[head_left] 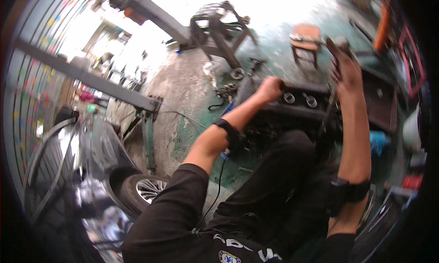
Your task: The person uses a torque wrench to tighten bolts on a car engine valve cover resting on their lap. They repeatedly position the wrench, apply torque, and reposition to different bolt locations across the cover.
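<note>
My left hand (270,88) is closed in a fist at the edge of a long dark bench or block (299,90). Its fingers hide whatever they grip. To the right, my right hand (349,75) is raised over the same surface, fingers wrapped round a hammer-like tool (336,48); its brownish upper end sticks up past the hand, and blur hides its exact kind. Between the hands lie a round metal ring (289,97) and a ring-shaped metal part (311,100) with a short stem. Below them, a dark bar (327,114) slants near my right wrist.
A wheel (148,190) of a car stands at lower left. Grey lift posts (87,75) cross the left side. A metal stand (219,34), loose metal parts (237,74) and a small wooden stool (305,37) are ahead. A cable (221,176) trails beside my left arm.
</note>
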`<state>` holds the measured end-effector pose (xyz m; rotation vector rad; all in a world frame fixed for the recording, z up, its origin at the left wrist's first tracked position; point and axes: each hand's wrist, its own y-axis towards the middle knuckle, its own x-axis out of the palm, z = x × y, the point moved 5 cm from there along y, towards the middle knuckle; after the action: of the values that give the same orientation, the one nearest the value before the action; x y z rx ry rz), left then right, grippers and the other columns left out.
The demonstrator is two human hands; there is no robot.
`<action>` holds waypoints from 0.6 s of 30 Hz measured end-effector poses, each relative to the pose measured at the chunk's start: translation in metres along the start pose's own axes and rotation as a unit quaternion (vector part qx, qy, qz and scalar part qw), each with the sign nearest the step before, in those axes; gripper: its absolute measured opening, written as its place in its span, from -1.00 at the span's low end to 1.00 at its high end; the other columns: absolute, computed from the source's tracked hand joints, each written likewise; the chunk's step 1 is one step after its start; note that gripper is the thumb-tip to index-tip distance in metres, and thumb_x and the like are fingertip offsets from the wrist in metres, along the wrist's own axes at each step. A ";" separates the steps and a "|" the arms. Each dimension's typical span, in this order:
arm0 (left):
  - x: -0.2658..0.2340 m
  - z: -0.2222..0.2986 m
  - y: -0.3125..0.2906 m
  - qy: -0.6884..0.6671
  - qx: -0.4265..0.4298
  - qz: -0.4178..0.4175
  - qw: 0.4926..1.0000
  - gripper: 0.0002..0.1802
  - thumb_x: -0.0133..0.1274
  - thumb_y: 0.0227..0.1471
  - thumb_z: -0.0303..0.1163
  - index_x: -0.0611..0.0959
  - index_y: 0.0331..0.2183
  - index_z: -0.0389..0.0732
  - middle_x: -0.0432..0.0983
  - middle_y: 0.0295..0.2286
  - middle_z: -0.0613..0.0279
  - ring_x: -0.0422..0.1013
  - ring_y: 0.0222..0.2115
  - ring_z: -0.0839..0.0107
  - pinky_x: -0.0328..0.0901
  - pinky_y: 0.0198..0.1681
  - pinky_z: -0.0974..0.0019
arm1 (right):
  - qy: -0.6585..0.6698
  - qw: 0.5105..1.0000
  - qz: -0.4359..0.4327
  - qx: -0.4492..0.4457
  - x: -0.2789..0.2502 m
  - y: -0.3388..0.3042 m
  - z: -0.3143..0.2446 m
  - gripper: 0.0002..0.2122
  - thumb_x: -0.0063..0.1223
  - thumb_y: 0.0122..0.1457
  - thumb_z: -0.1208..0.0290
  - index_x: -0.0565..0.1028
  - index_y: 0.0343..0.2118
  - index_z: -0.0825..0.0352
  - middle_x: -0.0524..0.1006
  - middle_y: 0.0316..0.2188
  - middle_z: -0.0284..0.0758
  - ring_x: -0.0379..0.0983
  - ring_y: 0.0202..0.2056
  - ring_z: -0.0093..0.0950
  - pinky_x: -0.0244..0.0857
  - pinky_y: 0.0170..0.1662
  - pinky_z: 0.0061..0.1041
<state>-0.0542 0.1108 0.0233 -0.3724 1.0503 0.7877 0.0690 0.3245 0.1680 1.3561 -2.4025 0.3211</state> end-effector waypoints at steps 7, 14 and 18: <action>0.009 -0.004 0.001 -0.038 -0.032 0.039 0.998 -0.81 0.09 -0.34 -0.53 0.66 -0.50 -0.33 0.52 -0.51 -0.17 0.52 -0.42 -0.01 0.40 -0.34 0.12 | -0.025 0.993 0.051 0.099 0.007 -0.014 -0.010 -0.76 0.30 0.02 0.27 0.39 -0.55 0.12 0.16 -0.76 -0.58 -0.09 -0.79 -0.71 -0.23 -0.71 -0.63; 0.012 0.001 0.001 -0.027 -0.047 0.040 0.998 -0.82 0.09 -0.32 -0.47 0.61 -0.57 -0.41 0.46 -0.54 -0.28 0.48 -0.43 -0.12 0.38 -0.33 0.05 | -0.037 0.994 0.044 0.093 -0.005 -0.009 0.000 -0.64 0.36 -0.04 0.17 0.30 -0.57 0.12 0.17 -0.75 -0.56 -0.06 -0.81 -0.69 -0.20 -0.73 -0.62; 0.015 0.003 0.002 -0.016 -0.070 0.031 0.997 -0.80 0.07 -0.31 -0.47 0.60 -0.59 -0.45 0.46 -0.56 -0.32 0.49 -0.44 -0.12 0.39 -0.29 0.05 | -0.039 0.994 0.044 0.093 -0.010 -0.008 0.000 -0.65 0.36 -0.05 0.19 0.32 -0.55 0.15 0.20 -0.74 -0.55 -0.03 -0.81 -0.71 -0.20 -0.74 -0.62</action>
<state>-0.0497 0.1204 0.0118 -0.4471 0.9837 0.9220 0.0806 0.3277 0.1639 1.3647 -2.5568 0.5363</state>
